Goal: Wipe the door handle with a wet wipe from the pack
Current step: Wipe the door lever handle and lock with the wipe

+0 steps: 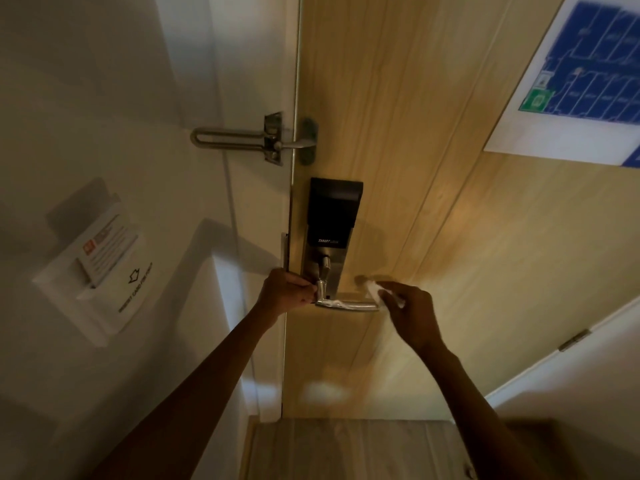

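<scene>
A silver lever door handle point(349, 305) juts from a black smart lock point(332, 216) on the wooden door point(450, 237). My right hand point(412, 311) is at the free end of the lever, pinching a white wet wipe point(375, 289) that touches the lever's tip; the hand is blurred. My left hand point(289, 291) is closed around the lever's pivot end, next to the door's edge. A pale streak, perhaps a reflection or a strip of wipe, lies along the lever. The wipe pack is not in view.
A metal swing-bar door guard point(256, 138) bridges the frame and door above the lock. A white key-card holder point(100, 261) with a card is on the left wall. A blue evacuation plan point(585, 74) hangs at the upper right. Wooden floor point(346, 452) lies below.
</scene>
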Demonstrator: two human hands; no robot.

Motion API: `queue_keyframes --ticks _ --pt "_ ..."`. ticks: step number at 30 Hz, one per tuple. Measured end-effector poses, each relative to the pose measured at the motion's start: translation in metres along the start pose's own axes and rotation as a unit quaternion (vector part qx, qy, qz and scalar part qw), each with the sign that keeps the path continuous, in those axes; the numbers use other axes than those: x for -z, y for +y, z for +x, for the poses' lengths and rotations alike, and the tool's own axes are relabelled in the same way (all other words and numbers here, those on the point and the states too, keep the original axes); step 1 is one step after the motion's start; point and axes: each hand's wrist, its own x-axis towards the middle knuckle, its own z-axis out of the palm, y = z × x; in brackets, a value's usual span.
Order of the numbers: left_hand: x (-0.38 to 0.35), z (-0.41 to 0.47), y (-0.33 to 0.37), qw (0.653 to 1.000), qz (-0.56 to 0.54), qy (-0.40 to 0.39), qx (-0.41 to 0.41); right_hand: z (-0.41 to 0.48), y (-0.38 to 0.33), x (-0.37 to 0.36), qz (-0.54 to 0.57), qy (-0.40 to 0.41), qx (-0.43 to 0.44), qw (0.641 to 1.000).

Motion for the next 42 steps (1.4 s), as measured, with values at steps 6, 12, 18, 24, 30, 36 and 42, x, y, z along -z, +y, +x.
queue_keyframes --ticks 6,12,18,24,30,36,42 --pt "0.004 -0.007 0.004 0.999 -0.021 -0.040 -0.003 -0.017 0.010 0.000 -0.060 -0.043 -0.016 0.997" --pt "0.026 -0.002 -0.002 0.999 -0.046 0.004 -0.021 0.004 -0.019 -0.010 -0.042 0.058 -0.053 0.996" --pt "0.026 -0.001 0.014 0.996 -0.089 -0.011 -0.001 0.002 -0.067 -0.057 -0.007 0.019 -0.042 0.999" --pt "0.025 0.000 0.014 0.995 -0.098 0.001 0.023 -0.008 -0.072 -0.077 -0.013 0.032 -0.041 0.999" --pt "0.024 -0.001 0.015 0.992 -0.121 -0.005 0.018 0.003 -0.067 -0.078 0.021 0.002 -0.044 0.999" --pt "0.022 -0.002 0.011 0.994 -0.103 0.021 0.009 -0.001 -0.053 -0.064 -0.028 -0.058 0.003 0.998" --pt "0.023 0.002 0.006 0.994 -0.109 0.020 0.019 0.002 -0.026 -0.027 -0.055 -0.117 0.041 0.991"
